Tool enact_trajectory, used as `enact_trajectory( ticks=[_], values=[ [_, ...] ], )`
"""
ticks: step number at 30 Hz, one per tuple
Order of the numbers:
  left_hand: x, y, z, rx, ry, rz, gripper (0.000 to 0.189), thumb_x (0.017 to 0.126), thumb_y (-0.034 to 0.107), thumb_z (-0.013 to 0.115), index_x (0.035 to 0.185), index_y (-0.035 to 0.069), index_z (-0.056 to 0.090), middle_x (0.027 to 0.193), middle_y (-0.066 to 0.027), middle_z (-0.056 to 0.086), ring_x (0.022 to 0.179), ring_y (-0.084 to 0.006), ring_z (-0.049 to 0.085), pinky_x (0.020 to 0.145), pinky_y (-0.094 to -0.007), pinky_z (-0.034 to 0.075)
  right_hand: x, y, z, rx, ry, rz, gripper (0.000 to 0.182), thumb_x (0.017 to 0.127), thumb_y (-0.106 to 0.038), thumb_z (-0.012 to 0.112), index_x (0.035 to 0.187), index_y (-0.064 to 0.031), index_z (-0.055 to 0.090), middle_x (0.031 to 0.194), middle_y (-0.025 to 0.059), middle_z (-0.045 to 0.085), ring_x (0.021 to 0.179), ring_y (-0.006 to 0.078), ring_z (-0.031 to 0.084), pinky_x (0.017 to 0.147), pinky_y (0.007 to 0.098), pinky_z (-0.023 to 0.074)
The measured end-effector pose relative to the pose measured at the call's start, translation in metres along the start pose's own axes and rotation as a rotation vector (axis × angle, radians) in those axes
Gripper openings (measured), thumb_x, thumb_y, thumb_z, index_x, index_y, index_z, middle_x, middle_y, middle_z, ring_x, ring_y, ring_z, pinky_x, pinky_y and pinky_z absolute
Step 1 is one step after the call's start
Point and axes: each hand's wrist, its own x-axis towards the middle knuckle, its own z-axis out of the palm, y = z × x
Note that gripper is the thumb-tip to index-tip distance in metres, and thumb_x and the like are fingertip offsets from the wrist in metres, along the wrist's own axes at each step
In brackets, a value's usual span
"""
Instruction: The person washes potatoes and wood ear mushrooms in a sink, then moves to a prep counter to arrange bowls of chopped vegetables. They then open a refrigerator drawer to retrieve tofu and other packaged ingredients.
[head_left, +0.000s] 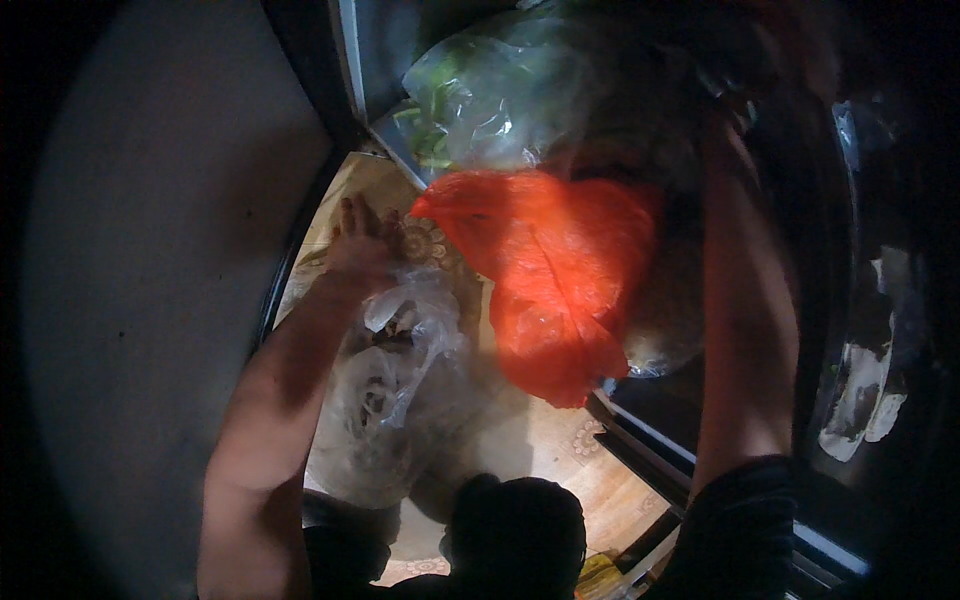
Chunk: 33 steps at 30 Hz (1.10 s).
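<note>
My left hand (363, 238) is in front of the fridge with its fingers spread and nothing visible in them. Just below its wrist sits a clear plastic bag (427, 337) with dark contents that I cannot make out. A red-orange plastic bag (559, 277) hangs over the front edge of the fridge compartment. Behind it lies a clear bag of green vegetables (480, 97). My right arm reaches deep into the fridge at the right; the hand (726, 112) is lost in shadow among plastic, and its grip cannot be made out.
An open door panel (150, 262) fills the left side. Another clear bag (660, 345) rests at the compartment edge, beside the red one. At right is a door shelf (855, 390) holding pale items. Patterned floor (555, 450) shows below, with a yellow package (600, 577) near the bottom.
</note>
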Motion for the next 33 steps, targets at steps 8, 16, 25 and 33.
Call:
enact_trajectory(
  ticks=[8,16,25,33],
  values=[
    [0.011,0.002,0.013,0.025,0.076,-0.015,0.079,0.086,0.037,0.063,0.155,0.018,0.028,0.157,-0.0307,0.011,0.146,-0.0534,0.008,0.116,-0.0576,0.024,-0.054,-0.012,-0.042,0.983,0.100,0.308,0.030,0.088,-0.012,0.059,0.116,-0.0032,0.061,0.115,0.0187,0.064,0.106,0.0294,0.064,0.091,0.0430,0.0531],
    [0.014,-0.011,0.021,-0.060,0.142,-0.035,0.074,0.089,0.038,0.058,0.155,0.022,0.028,0.158,-0.0297,0.014,0.146,-0.0524,0.010,0.115,-0.0553,0.028,-0.225,-0.016,-0.077,1.499,0.097,0.850,0.029,0.087,-0.009,0.060,0.115,-0.0027,0.060,0.113,0.0189,0.064,0.105,0.0289,0.064,0.091,0.0428,0.0531],
    [-0.023,-0.009,0.001,-0.401,0.376,0.091,0.078,0.082,0.036,0.067,0.149,0.010,0.037,0.142,-0.0228,0.049,0.141,-0.0370,0.034,0.115,-0.0457,0.032,-0.366,0.024,-0.131,1.422,-0.276,0.614,0.047,0.079,0.004,0.061,0.126,-0.0029,0.053,0.116,0.0113,0.062,0.103,0.0274,0.063,0.092,0.0421,0.0527],
    [-0.185,0.097,-0.105,-2.042,0.065,0.589,0.066,0.086,0.017,0.071,0.144,0.006,0.042,0.139,-0.0095,0.051,0.129,-0.0247,0.047,0.110,-0.0409,0.036,-0.413,0.044,-0.132,1.500,-0.445,0.549,0.053,0.080,0.006,0.062,0.131,-0.0036,0.051,0.121,0.0109,0.060,0.109,0.0269,0.060,0.093,0.0427,0.0516]
  ],
)
